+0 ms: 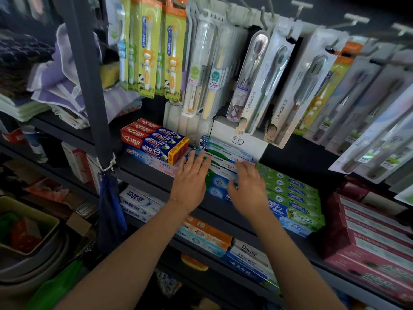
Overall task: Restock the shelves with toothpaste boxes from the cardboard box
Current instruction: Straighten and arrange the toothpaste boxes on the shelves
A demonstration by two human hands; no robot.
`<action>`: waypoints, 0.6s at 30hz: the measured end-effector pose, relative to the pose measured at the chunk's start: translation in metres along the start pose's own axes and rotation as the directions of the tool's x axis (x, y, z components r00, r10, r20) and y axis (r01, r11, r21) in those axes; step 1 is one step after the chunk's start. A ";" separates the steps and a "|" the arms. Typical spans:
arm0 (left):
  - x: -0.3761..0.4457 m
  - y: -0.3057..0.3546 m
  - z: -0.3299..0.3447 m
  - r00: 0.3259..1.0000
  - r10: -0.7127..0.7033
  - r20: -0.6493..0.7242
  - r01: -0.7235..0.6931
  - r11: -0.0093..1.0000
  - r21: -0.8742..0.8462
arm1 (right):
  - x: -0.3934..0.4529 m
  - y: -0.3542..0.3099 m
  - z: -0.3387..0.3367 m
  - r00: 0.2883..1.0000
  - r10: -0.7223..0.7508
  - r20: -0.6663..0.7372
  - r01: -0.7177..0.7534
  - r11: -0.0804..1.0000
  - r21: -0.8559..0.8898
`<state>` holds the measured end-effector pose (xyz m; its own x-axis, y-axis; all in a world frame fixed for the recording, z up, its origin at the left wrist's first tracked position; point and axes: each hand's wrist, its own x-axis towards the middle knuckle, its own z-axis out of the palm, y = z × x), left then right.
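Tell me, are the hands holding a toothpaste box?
No: left hand lies flat on the blue-green toothpaste boxes; right hand touches them, grip unclear.

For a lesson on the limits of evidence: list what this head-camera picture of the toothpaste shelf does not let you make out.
- Cardboard box: not in the head view.
- Blue-green boxes: middle hidden by the left hand and right hand.
- Right hand's fingertips: blurred, so contact with the boxes is unclear.
- Red boxes: cut off by the right edge.
- Toothbrush packs: small print too small to read.
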<state>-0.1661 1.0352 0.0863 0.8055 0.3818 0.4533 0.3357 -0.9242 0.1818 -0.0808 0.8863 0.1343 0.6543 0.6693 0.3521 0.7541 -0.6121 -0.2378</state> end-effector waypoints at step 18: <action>0.015 -0.005 0.012 0.995 0.042 0.087 -0.043 0.999 0.021 | 0.009 0.018 0.026 0.987 -0.031 0.159 0.041 0.997 -0.058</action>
<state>-0.1500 1.0456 0.0814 0.8581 0.3421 0.3829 0.3105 -0.9396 0.1437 -0.0602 0.8923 0.1097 0.6308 0.7467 0.2110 0.7759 -0.6074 -0.1704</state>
